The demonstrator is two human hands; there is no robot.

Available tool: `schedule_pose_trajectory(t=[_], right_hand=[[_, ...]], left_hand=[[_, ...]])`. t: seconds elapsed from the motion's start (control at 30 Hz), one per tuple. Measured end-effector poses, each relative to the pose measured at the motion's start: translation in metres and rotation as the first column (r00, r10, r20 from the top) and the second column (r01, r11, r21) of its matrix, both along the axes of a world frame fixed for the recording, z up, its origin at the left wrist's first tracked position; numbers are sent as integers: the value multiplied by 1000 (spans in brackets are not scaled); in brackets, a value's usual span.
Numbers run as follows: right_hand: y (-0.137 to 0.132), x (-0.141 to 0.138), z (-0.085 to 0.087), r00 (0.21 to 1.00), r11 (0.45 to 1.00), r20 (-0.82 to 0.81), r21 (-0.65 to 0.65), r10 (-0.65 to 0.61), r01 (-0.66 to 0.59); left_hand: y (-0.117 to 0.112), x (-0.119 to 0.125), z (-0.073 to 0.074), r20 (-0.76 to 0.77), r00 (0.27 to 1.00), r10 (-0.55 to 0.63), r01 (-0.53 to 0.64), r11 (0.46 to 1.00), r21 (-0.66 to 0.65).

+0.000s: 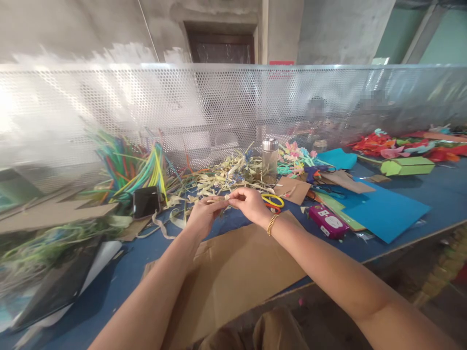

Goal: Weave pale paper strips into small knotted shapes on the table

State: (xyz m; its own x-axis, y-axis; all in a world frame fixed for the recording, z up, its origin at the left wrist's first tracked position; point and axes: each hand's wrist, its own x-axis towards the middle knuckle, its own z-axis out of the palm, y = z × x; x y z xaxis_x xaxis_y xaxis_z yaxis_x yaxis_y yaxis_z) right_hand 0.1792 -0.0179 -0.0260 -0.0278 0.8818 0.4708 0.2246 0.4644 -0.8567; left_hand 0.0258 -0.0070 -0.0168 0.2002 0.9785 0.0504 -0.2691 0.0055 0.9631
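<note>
Side by side above the table, my left hand (206, 214) and my right hand (251, 203) are closed in a pinch, fingertips nearly touching. Between them shows a bit of a small pale strip (226, 197), mostly hidden by the fingers; it resembles the strips behind. That pile of pale green, leaf-like strips (233, 170) lies just beyond both hands. Scissors with yellow and orange handles (273, 201) rest right of my right hand. Below my forearms a flat brown cardboard sheet (233, 267) covers the table's front edge.
On the blue table (133, 267) stand a bottle (270, 160) and bundled coloured stems (138, 170). A black phone-like object (146, 201) is at left. Rightward lie a purple pack (328, 221), blue sheets (388, 209) and red paper pieces (375, 144). A perforated metal screen (226, 92) runs behind.
</note>
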Motion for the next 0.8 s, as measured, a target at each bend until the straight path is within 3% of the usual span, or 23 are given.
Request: schedule_pose_trajectory(t=[0.17,0.37,0.5,0.67,0.8], right_hand=[[1,2,3,995,999,-94,-31,24,-27],[-1,10,12,995,992,51,-106,80,-74],[0,14,13,991,992,123,-122,59,-44],[3,19,12,996,982,77,-188,52,-37],[2,21,13,996,975,50,-215,71,-58]], left_hand=[[1,0,1,17,1000,-1,1,1000,23],[-2,0,2,-56,998,-41,43,998,41],[-4,0,1,-74,991,-107,106,994,-17],[-5,-8,5,-88,962,-258,244,958,-150],[-5,-11,8,-106,956,-273,248,947,-203]])
